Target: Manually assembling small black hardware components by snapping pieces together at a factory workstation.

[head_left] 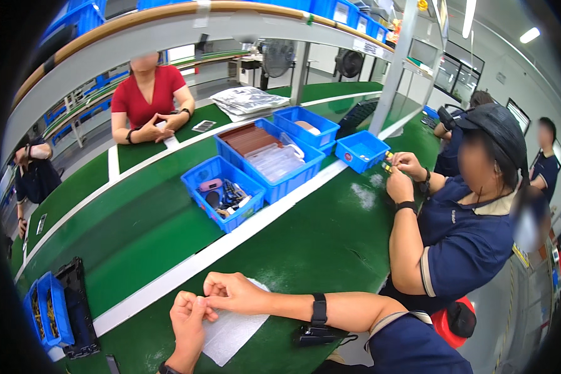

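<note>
My left hand [189, 313] and my right hand [232, 293] meet fingertip to fingertip low over the green table. Both are closed in a pinch, and whatever lies between the fingers is too small or too hidden to make out. Beneath them a white sheet [234, 333], like a cloth or thin foam, lies flat on the tabletop. Dark bands circle both my wrists. Beside my right forearm rests a small black object [318, 335].
At the left, a blue divided bin [61, 315] of small yellowish parts sits by a black tray [84, 305]. Blue bins [255, 209] hold mixed items and flat sheets further back. To my right, a co-worker [461, 218] handles small yellow pieces; another person in red [146, 100] sits opposite.
</note>
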Available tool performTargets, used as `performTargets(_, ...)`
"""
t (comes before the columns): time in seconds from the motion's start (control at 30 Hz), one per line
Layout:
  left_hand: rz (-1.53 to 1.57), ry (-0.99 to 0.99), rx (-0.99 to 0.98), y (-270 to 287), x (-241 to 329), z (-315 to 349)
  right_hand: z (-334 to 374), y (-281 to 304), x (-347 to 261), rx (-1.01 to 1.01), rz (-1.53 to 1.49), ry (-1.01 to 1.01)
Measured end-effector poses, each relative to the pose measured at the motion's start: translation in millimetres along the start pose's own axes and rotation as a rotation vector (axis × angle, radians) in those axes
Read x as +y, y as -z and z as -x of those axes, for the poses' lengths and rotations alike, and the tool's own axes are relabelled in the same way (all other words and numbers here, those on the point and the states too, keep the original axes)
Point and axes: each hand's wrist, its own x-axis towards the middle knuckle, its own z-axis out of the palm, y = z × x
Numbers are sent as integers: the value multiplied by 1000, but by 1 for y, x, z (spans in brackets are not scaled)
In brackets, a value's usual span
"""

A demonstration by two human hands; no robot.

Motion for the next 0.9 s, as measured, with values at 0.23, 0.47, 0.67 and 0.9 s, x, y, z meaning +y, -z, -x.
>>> performTargets(0.23,-10,-13,-13,2,1,-1,-2,-2,-1,36,8,37)
performTargets(0.47,-28,-6,-9,2,1,-2,-3,-1,5,37,91,44)
performTargets(0.67,1,2,-3,2,2,-2,-3,0,3,26,110,46)
performTargets(0.9,-9,6,-4,1,2,-1,-2,0,3,30,93,44)
